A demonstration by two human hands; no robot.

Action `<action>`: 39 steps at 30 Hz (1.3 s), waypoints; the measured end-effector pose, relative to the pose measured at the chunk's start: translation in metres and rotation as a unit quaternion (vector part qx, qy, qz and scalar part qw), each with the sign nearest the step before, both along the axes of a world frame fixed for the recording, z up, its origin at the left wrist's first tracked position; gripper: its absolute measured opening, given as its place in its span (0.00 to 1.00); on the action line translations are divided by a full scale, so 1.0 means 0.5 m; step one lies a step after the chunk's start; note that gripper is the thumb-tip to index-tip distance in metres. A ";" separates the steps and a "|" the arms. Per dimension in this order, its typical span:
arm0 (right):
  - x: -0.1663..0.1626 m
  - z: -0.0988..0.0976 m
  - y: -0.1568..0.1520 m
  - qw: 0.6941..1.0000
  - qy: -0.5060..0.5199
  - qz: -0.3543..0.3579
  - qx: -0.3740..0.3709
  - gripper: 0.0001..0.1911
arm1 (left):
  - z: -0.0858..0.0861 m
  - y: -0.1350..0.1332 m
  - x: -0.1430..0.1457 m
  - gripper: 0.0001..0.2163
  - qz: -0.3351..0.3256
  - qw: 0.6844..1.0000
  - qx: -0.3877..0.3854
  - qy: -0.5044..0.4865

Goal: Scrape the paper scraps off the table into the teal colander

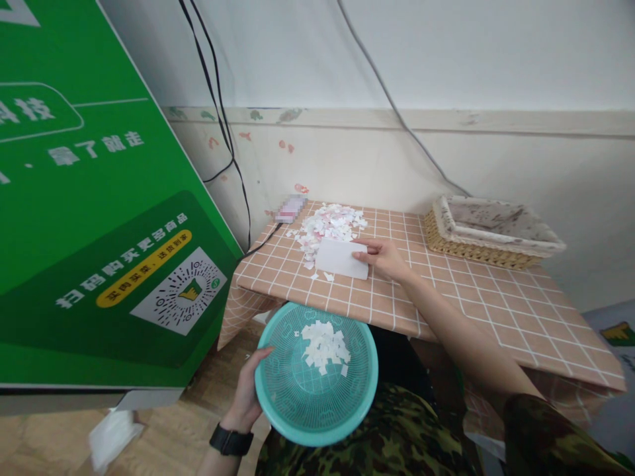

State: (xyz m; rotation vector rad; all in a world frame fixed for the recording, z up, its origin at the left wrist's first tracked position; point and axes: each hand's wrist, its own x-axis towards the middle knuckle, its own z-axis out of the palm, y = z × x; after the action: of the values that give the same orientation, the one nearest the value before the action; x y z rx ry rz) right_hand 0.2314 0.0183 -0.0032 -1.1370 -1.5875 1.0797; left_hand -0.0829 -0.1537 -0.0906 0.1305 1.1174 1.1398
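Observation:
My left hand (248, 391) grips the rim of a teal plastic strainer basket (292, 416), held below the table's front edge; a small heap of white paper scraps (324, 345) lies in it. My right hand (385, 258) reaches over the table and holds a white card (341, 258) upright on the tabletop. Just behind the card lies a pile of white and pink paper scraps (330, 223). A black watch sits on my left wrist.
The table (496, 297) has an orange tile-pattern cover. A woven basket with a cloth lining (489, 230) stands at the back right. A green signboard (99, 211) leans at the left. Black cables hang down the wall. A small pink item (290, 207) lies at the back left.

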 end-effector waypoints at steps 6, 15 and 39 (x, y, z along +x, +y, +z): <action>0.000 0.002 -0.002 1.000 -0.001 0.003 -0.002 0.24 | 0.003 0.002 -0.001 0.04 -0.001 1.000 -0.002 -0.006; -0.005 0.001 -0.015 0.999 -0.005 0.034 -0.023 0.25 | 0.005 0.007 -0.007 0.05 0.005 1.000 0.004 -0.003; 0.023 0.038 -0.019 0.998 0.052 0.006 -0.024 0.26 | 0.013 0.012 -0.008 0.05 0.002 1.000 0.000 -0.017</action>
State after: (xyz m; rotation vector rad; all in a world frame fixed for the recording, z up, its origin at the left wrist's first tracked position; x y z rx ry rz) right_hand 0.2429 0.0087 0.0160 -1.0866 -1.4970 1.1716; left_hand -0.0870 -0.1477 -0.0844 0.1095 1.0887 1.1413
